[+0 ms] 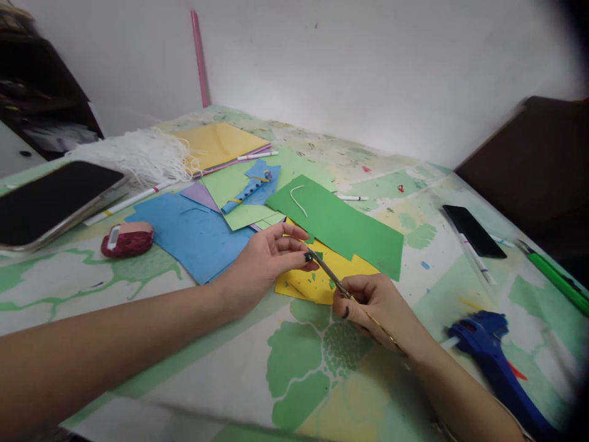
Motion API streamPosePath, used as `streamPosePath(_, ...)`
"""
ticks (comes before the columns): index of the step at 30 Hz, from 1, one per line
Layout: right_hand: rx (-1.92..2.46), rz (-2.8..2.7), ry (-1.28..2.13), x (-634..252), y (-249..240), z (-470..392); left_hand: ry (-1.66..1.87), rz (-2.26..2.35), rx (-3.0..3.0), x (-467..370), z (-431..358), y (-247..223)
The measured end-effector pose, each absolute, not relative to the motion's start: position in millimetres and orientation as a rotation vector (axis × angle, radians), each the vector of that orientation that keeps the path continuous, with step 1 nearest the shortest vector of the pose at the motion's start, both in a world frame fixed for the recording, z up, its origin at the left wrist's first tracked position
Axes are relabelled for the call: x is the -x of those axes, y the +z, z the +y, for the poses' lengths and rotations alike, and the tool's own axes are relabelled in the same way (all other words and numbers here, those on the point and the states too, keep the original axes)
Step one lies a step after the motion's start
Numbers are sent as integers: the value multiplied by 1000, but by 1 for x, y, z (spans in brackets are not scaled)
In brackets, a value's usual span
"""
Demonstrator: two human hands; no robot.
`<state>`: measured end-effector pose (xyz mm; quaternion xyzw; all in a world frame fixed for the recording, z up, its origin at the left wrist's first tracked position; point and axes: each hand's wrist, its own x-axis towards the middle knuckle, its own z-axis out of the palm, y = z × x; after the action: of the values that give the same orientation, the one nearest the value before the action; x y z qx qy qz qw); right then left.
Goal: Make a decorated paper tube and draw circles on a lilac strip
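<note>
My left hand rests on the table with thumb and forefinger pinched at the tip of a thin metal tool, possibly on a tiny green scrap there. My right hand grips that tool lower down, like a pencil, its shaft running back over my wrist. Both hands meet above a yellow paper sheet dotted with small green paper bits. A green paper sheet with a white curved strip on it lies just beyond, overlapping the yellow one.
Blue paper, more coloured sheets and a pile of white string lie to the left. A tablet, a red sharpener-like object, a phone, pens and a blue glue gun sit on the floral tablecloth.
</note>
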<state>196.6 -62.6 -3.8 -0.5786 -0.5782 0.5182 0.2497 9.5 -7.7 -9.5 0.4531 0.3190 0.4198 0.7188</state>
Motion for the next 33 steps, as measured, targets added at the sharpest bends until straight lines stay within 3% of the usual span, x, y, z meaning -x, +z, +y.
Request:
streamPosePath(16,1472,-1479,1494,-197,-7,-64,915,661,-938,-10,-10,-6)
streamPosePath(33,1637,-1572,1363,-195,-1,-64,900,658,-960,-9,-8,-7)
